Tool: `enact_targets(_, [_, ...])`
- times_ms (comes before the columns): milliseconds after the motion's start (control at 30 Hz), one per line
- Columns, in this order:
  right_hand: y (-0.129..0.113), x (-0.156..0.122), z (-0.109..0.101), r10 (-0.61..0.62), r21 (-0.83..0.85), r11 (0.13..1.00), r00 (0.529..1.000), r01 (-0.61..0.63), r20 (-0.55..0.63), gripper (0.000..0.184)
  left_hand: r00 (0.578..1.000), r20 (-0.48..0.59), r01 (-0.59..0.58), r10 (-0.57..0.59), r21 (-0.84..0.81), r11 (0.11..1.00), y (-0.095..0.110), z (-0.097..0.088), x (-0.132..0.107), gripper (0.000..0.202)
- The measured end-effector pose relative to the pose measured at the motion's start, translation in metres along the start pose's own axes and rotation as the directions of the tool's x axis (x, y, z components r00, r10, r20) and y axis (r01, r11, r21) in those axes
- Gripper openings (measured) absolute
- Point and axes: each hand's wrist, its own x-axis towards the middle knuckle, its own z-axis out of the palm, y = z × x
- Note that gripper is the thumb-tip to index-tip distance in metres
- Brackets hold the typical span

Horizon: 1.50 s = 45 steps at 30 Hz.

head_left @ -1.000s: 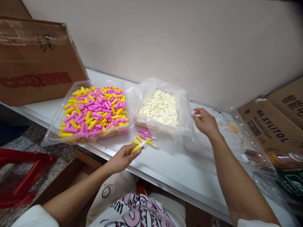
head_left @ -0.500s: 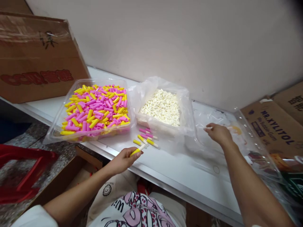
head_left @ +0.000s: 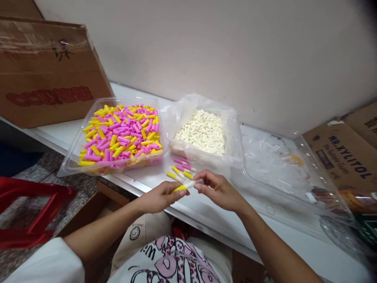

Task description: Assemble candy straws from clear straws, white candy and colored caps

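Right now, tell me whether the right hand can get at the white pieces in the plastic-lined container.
Probably yes: the white pieces lie uncovered just beyond the right hand, though that hand is busy at one end of the yellow-and-white stick.

My left forearm (head_left: 106,230) slants in from the lower left, my left hand (head_left: 161,196) pinched just below centre. From the lower right, my right forearm (head_left: 273,239) brings my right hand (head_left: 220,191) near it, fingers bent, seemingly pinching too.
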Motion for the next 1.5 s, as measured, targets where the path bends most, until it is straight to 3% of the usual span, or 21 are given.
enact_targets(67, [-0.006, -0.001, -0.001, -0.160, -0.192, 0.967, 0.986, 0.166, 0.046, 0.020, 0.999, 0.039, -0.030, 0.026, 0.106, 0.994, 0.007, -0.003, -0.003, 0.046])
enact_targets(133, [-0.013, -0.001, -0.001, -0.276, -0.371, 0.882, 0.957, 0.289, 0.089, 0.024, 0.997, 0.056, -0.065, 0.051, 0.279, 0.958, 0.014, -0.004, -0.006, 0.042])
enact_targets(200, [-0.018, -0.001, 0.002, -0.272, -0.473, 0.835, 0.958, 0.281, 0.089, 0.031, 0.995, 0.034, -0.102, 0.098, 0.526, 0.844, 0.019, -0.004, -0.007, 0.038])
enact_targets(233, [-0.020, -0.001, 0.005, -0.209, -0.470, 0.856, 0.975, 0.217, 0.069, 0.036, 0.990, 0.019, -0.115, 0.136, 0.659, 0.743, 0.018, -0.003, -0.006, 0.037])
enact_targets(300, [-0.020, -0.001, 0.015, 0.042, -0.308, 0.951, 0.997, -0.019, 0.069, 0.047, 0.975, 0.021, -0.127, 0.219, 0.867, 0.482, 0.012, 0.000, -0.004, 0.036])
enact_targets(333, [-0.017, -0.002, 0.021, 0.202, -0.174, 0.968, 0.972, -0.180, 0.116, 0.051, 0.968, 0.043, -0.132, 0.247, 0.925, 0.356, 0.005, 0.001, -0.002, 0.036])
enact_targets(367, [-0.012, -0.002, 0.027, 0.344, -0.044, 0.939, 0.918, -0.342, 0.200, 0.053, 0.963, 0.078, -0.146, 0.258, 0.956, 0.256, -0.004, 0.003, 0.000, 0.035])
enact_targets(433, [0.003, -0.003, 0.039, 0.483, 0.089, 0.831, 0.790, -0.550, 0.377, 0.057, 0.957, 0.144, -0.187, 0.252, 0.970, 0.157, -0.027, 0.007, 0.002, 0.031])
enact_targets(467, [0.013, -0.003, 0.043, 0.494, 0.082, 0.821, 0.776, -0.565, 0.394, 0.058, 0.956, 0.159, -0.201, 0.246, 0.968, 0.153, -0.039, 0.008, 0.003, 0.027])
enact_targets(500, [0.024, -0.001, 0.046, 0.485, 0.035, 0.849, 0.804, -0.527, 0.345, 0.058, 0.957, 0.150, -0.196, 0.248, 0.966, 0.169, -0.051, 0.007, 0.004, 0.024])
enact_targets(567, [0.047, 0.004, 0.048, 0.396, -0.172, 0.910, 0.913, -0.376, 0.101, 0.053, 0.958, 0.067, -0.132, 0.279, 0.966, 0.223, -0.071, 0.002, 0.008, 0.024])
enact_targets(633, [0.068, 0.014, 0.047, 0.251, -0.437, 0.852, 0.958, -0.288, -0.141, 0.040, 0.939, -0.038, -0.057, 0.342, 0.963, 0.263, -0.085, -0.008, 0.017, 0.026])
enact_targets(667, [0.077, 0.020, 0.047, 0.205, -0.543, 0.793, 0.960, -0.276, -0.190, 0.039, 0.921, -0.075, -0.035, 0.383, 0.962, 0.272, -0.091, -0.014, 0.024, 0.026])
enact_targets(767, [0.094, 0.037, 0.051, 0.203, -0.716, 0.652, 0.967, -0.249, -0.151, 0.058, 0.881, -0.072, -0.061, 0.467, 0.962, 0.264, -0.102, -0.031, 0.051, 0.030])
enact_targets(900, [0.101, 0.054, 0.056, 0.260, -0.756, 0.608, 0.961, -0.241, -0.098, 0.069, 0.900, 0.018, -0.142, 0.436, 0.957, 0.254, -0.107, -0.046, 0.083, 0.046])
enact_targets(1033, [0.103, 0.058, 0.053, 0.297, -0.776, 0.583, 0.952, -0.238, -0.070, 0.067, 0.918, 0.098, -0.207, 0.384, 0.944, 0.255, -0.101, -0.052, 0.090, 0.077])
enact_targets(1133, [0.101, 0.055, 0.052, 0.299, -0.807, 0.548, 0.953, -0.220, -0.058, 0.061, 0.929, 0.120, -0.208, 0.350, 0.952, 0.224, -0.094, -0.050, 0.087, 0.068])
enact_targets(1233, [0.097, 0.052, 0.053, 0.282, -0.828, 0.517, 0.956, -0.217, -0.074, 0.056, 0.962, 0.063, -0.117, 0.266, 0.974, 0.193, -0.091, -0.040, 0.085, 0.047])
enact_targets(1333, [0.093, 0.050, 0.055, 0.310, -0.833, 0.492, 0.945, -0.252, -0.102, 0.051, 0.982, -0.034, 0.000, 0.186, 0.984, 0.180, -0.093, -0.031, 0.083, 0.042])
enact_targets(1500, [0.090, 0.052, 0.066, 0.330, -0.828, 0.459, 0.927, -0.322, -0.178, 0.045, 0.960, -0.247, 0.198, 0.129, 0.931, 0.306, -0.096, -0.023, 0.078, 0.049])
